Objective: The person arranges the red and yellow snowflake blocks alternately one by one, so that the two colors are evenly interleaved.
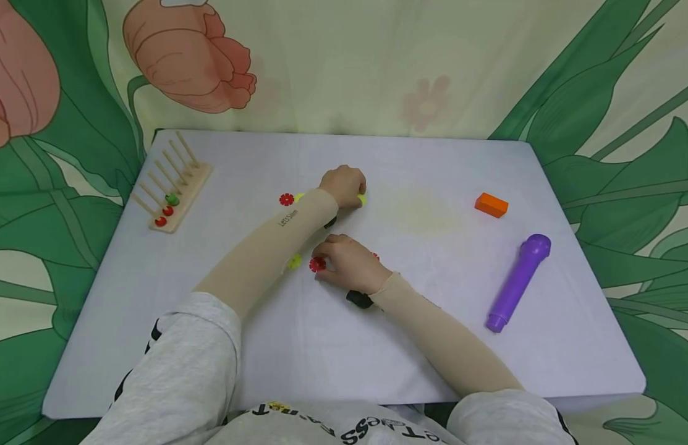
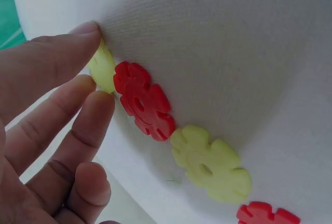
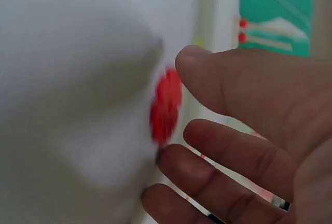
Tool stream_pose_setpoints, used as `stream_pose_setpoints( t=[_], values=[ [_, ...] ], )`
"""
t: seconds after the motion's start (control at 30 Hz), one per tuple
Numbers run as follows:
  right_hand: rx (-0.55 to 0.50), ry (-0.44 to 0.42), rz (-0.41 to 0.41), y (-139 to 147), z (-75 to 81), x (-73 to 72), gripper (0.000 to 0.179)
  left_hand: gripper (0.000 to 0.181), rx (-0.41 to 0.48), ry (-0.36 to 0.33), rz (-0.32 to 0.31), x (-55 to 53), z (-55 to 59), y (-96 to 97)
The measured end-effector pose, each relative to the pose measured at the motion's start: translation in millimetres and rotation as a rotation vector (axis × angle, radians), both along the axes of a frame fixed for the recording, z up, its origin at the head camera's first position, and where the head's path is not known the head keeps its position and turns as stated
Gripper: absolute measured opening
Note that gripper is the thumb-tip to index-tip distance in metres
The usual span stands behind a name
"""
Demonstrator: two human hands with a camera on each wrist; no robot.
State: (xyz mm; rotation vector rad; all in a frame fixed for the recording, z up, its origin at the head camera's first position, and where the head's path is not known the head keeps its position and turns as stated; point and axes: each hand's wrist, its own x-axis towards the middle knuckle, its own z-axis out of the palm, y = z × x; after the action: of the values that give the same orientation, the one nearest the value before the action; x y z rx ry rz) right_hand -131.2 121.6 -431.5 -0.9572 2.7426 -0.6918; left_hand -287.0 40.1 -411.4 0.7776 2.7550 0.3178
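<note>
My left hand [image 1: 344, 184] reaches to the far middle of the table. Its thumb and fingertips pinch the edges of a yellow flower-shaped disc [image 2: 102, 67]. Edge to edge with that disc lies a red flower-shaped disc [image 2: 144, 101], followed in the row by another yellow one [image 2: 210, 164] and a red one [image 2: 267, 214]; the left arm covers part of this row in the head view. Nearer the body, my right hand [image 1: 355, 264] holds a red flower-shaped disc [image 1: 318, 264] between thumb and fingers, blurred in the right wrist view. A yellow disc [image 1: 295, 261] lies just left of it.
Far left stands a wooden peg board [image 1: 182, 204] with red and green beads on some pegs. To the right lie an orange block [image 1: 491, 205] and a purple tube [image 1: 518, 283]. A bit of red [image 1: 375, 255] shows behind the right hand on the white table [image 1: 421, 358].
</note>
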Motion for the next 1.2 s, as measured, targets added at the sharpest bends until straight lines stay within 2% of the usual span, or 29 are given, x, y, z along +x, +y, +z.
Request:
stream_pose_setpoints(
  t=[0.13,0.23,0.57,0.7,0.83,1.0,1.2],
  values=[
    [0.051,0.119,0.018,-14,-2.1,7.3,0.012,0.028,-0.012,-0.002,0.007,0.1,-0.9,0.8],
    [0.065,0.165,0.007,-17,-2.7,9.7,0.009,0.028,-0.018,-0.006,0.012,-0.3,-2.1,1.3],
    [0.025,0.122,-0.090,7,-6.3,3.4,0.007,0.027,0.003,-0.004,0.022,5.3,-1.5,-2.8],
    [0.026,0.100,-0.180,25,-6.4,-4.8,0.004,0.026,0.030,0.001,0.023,10.5,2.3,-5.6],
    [0.019,0.043,-0.292,40,-4.2,-15.0,0.008,0.025,0.044,0.008,0.020,13.1,4.2,-7.4],
    [0.007,0.005,-0.384,55,-0.6,-30.7,0.014,0.026,0.054,0.011,0.024,9.8,0.8,-6.9],
    [0.000,-0.021,-0.467,68,1.4,-56.9,0.014,0.026,0.073,0.024,0.029,8.8,-3.5,-6.0]
  ],
)
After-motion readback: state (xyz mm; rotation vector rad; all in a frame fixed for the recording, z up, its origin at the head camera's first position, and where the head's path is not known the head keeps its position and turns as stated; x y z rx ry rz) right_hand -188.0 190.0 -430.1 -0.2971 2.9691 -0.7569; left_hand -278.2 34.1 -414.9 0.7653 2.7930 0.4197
